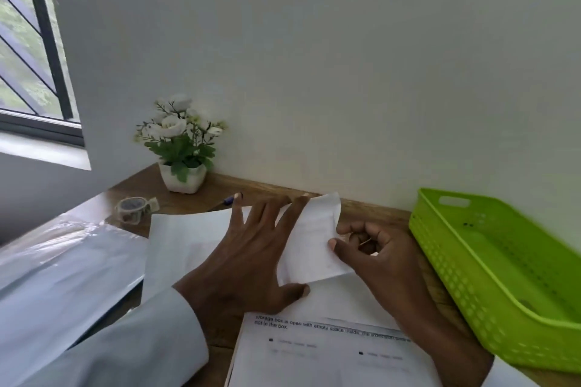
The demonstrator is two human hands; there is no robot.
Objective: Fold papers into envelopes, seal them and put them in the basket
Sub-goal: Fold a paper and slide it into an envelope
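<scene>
A right hand (382, 256) pinches the right edge of a raised paper flap (314, 240) between thumb and forefinger, the other fingers curled, while the left hand (251, 258) lies flat with fingers spread, pressing the white sheet (188, 239) against a wooden desk (261, 190). The flap stands between the 2 hands, tilted up toward the wall. A lime-green basket (490, 273) sits just right of the right hand, holding no envelopes. Printed pages (314, 355) lie at the near edge. Farther left rest a tape roll (135, 209), a potted plant (182, 148) (white blooms) and clear plastic wrapping (63, 261).
</scene>
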